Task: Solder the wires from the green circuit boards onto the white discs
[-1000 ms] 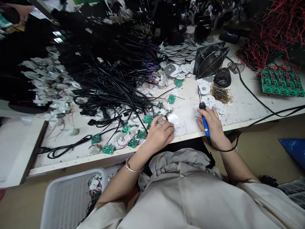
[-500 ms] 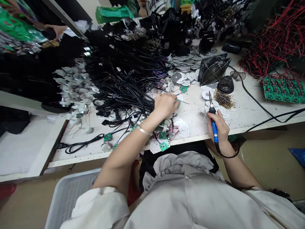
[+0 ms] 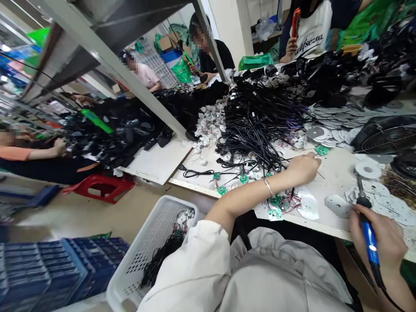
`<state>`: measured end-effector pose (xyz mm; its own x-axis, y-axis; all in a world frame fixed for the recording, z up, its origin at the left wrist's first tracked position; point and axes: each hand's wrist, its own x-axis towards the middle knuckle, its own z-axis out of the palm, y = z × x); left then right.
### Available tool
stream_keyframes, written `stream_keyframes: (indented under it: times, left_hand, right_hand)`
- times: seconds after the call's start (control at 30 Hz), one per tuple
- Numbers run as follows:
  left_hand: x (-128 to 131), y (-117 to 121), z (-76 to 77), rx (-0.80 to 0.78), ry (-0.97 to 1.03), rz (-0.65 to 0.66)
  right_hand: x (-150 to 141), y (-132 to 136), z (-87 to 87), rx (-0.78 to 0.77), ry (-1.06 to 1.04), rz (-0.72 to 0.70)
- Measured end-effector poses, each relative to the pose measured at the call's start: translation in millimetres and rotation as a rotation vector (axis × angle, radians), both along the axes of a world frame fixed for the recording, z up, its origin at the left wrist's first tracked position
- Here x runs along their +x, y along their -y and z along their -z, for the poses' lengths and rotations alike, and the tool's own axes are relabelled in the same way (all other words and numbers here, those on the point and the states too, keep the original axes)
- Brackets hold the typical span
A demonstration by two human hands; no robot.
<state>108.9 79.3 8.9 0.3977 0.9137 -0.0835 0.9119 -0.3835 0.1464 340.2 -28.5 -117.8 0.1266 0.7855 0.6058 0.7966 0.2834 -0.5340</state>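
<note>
My right hand (image 3: 386, 238) is closed round the blue handle of a soldering iron (image 3: 370, 242). The iron's metal tip points away from me, just left of a white ring-shaped spool (image 3: 368, 170). Over the bench, my left hand (image 3: 303, 169) is pinched, and a thin dark wire sticks out from its fingertips; the rest of what it grips is hidden. A small green circuit board (image 3: 321, 150) lies just beyond those fingers. Under my left forearm are more boards (image 3: 275, 214) with thin red wires, beside a white disc (image 3: 309, 206).
Bundled black power cords (image 3: 250, 138) and small white motors (image 3: 211, 123) are heaped behind my left arm. A black fan (image 3: 386, 134) stands at right. A white basket (image 3: 130, 264) sits below the bench edge (image 3: 195, 186). Co-workers sit across and farther left.
The view has swung left, bringing in co-workers, a red stool and blue crates. My right hand still holds the soldering iron, and my left hand stays pinched by the cords.
</note>
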Motion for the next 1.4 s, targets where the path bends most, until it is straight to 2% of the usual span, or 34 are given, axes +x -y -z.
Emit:
stream_keyframes:
  times: [0.1,0.17,0.3,0.4,0.53,0.67,0.73,0.83,1.0,1.13,1.27,1.4]
  left_hand:
    - [-11.8,6.0,-4.5,-0.009,0.083,-0.096]
    - [-19.8,8.5,-2.2,-0.025,0.143,-0.087]
    - [-36.7,7.5,9.5,0.055,0.363,0.044]
    - [-48.4,-4.1,15.6,0.111,0.569,0.182]
    - [-54.4,-5.0,6.2,0.037,0.693,0.262]
    - [-50.9,11.3,0.3,0.053,0.63,0.249]
    - [-50.3,17.1,4.3,0.101,0.592,0.235]
    - [-54.2,26.9,11.0,0.145,0.465,0.311]
    - [-60.9,49.5,8.4,0.229,0.207,0.388]
    - [-60.1,57.1,6.9,0.284,0.148,0.4]
    - [-55.2,60.2,15.4,0.342,0.146,0.38]
    - [-45.8,65.4,24.3,0.378,0.2,0.322]
  right_hand:
    - [-8.3,3.7,-5.8,0.076,0.078,-0.089]
    - [-16.2,9.0,-14.8,0.098,0.062,-0.057]
    - [-25.4,14.7,-38.1,0.136,0.022,-0.143]
    - [-21.1,7.3,-48.2,0.029,0.058,-0.284]
    - [-15.2,-0.9,-56.5,-0.08,0.227,-0.385]
    - [-20.6,-4.4,-56.5,-0.01,0.393,-0.46]
    - [-24.8,-6.7,-52.4,0.032,0.411,-0.469]
    - [-27.9,-8.8,-46.0,0.038,0.412,-0.472]
    - [-22.6,-10.5,-35.0,0.175,0.361,-0.401]
    - [-20.1,-13.9,-27.3,0.201,0.312,-0.317]
    - [-29.5,-10.5,-34.3,0.186,0.142,-0.267]
    - [-48.9,-3.7,-47.0,0.243,0.017,-0.288]
